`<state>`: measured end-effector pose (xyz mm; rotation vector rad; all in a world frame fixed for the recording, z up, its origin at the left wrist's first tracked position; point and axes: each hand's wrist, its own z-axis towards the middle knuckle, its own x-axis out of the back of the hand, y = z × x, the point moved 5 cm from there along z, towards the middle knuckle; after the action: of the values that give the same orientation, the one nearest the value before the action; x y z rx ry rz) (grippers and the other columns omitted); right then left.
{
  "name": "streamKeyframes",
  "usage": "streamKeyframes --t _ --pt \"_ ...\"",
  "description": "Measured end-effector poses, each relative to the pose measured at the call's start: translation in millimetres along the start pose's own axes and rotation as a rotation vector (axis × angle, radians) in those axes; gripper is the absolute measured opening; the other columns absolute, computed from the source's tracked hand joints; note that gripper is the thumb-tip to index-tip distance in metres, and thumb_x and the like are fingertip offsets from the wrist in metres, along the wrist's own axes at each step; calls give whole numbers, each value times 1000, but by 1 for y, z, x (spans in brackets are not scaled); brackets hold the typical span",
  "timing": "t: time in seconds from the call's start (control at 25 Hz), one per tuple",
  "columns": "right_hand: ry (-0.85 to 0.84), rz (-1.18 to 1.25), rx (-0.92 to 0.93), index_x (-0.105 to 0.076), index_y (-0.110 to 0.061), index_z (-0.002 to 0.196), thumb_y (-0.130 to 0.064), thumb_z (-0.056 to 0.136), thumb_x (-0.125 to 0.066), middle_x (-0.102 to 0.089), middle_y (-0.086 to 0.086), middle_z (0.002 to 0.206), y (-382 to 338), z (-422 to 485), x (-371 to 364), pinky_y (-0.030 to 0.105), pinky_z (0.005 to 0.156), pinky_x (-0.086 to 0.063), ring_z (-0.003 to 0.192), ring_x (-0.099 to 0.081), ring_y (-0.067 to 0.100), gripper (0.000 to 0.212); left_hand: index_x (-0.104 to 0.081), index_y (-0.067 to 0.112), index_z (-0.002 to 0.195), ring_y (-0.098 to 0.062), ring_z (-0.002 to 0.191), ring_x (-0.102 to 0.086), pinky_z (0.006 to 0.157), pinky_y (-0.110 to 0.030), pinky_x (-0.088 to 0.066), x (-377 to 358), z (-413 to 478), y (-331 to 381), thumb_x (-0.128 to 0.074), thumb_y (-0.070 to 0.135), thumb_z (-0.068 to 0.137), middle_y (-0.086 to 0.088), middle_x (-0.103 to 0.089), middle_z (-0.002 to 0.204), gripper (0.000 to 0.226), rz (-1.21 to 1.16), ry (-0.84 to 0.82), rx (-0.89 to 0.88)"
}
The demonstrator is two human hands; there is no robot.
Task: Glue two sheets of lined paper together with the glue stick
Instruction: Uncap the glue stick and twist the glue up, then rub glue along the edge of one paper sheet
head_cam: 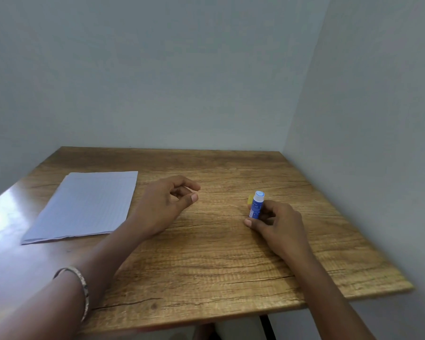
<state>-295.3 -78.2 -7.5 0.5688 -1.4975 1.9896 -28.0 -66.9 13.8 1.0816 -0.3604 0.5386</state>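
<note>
On the wooden table (pixel 219 261) the right hand (pixel 277 227) grips the glue stick (pixel 257 204) upright for use; the left hand (pixel 165 204) hovers relaxed, empty.

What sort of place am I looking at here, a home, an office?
Probably a plain study or craft corner: a wood-grain table set against bare pale walls, with lined paper and a glue stick in the right hand.
</note>
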Motion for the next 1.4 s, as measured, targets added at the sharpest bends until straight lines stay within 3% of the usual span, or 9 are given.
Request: streamKeyframes --t 0.16,0.24,0.36,0.56,0.68,0.92,1.08,1.28,1.4 --pt "7 -2 -31 -77 -21 105 -23 73 -90 -72 -13 84 -2 -2 1 6 68 -43 81 -66 -3 34 -69 45 94 12 92 -62 64 -5 -38 2 -3 1 -73 37 88 32 -70 89 11 113 -25 4" --pt "-10 10 -56 -75 -19 107 -23 69 -92 -72 -9 87 -7 -3 3 15 75 -51 83 -68 2 41 -69 43 95 10 91 -63 68 -5 -40 5 -5 4 -72 34 89 22 -72 84 11 105 -23 11" --pt "63 41 -135 -66 -20 106 -26 62 -96 -73 -4 89 -10 -18 13 23 72 -50 81 -69 6 54 -70 34 102 3 91 -65 79 -22 -50 20 -12 10 -70 33 90 19 -72 96 12 192 16 7" --pt "300 129 -48 -61 -27 86 -23 75 -87 -69 -12 76 -37 -67 17 9 55 -45 66 -65 -3 28 -58 26 130 -23 121 -58 94 -39 -46 66 -45 -21 -65 64 82 2 -61 135 62 758 -59 272" --pt "167 168 74 -65 -28 79 -24 81 -81 -68 -14 72 -74 -77 -14 8 58 -44 77 -64 -8 17 -56 25 132 -24 123 -55 88 -36 -43 84 -67 -38 -61 79 73 0 -57 138 81 750 -116 435" --pt "-237 25 278 -72 -26 92 -28 88 -73 -70 -15 82 -148 -60 -109 12 70 -50 77 -64 -3 5 -65 21 116 -29 106 -62 78 -38 -49 88 -79 -28 -55 53 95 -5 -69 115 41 851 -1 357" --pt "-351 10 255 -75 -18 94 -28 90 -70 -74 -5 90 -172 -36 -140 29 79 -53 88 -67 11 11 -70 22 107 -30 92 -66 67 -36 -48 86 -87 -14 -46 41 101 -6 -72 101 31 932 75 316" --pt "-365 163 109 -74 -7 80 -40 93 -66 -77 4 79 -179 -20 -156 43 78 -60 76 -73 20 37 -66 26 104 -24 93 -68 70 -35 -51 88 -88 -1 -44 49 101 3 -73 100 32 948 146 296" --pt "-373 231 31 -71 -2 82 -29 83 -78 -77 10 78 -178 -15 -160 51 78 -61 76 -75 27 28 -67 30 101 -21 90 -69 62 -29 -38 87 -90 4 -54 55 95 4 -74 96 29 928 184 320"
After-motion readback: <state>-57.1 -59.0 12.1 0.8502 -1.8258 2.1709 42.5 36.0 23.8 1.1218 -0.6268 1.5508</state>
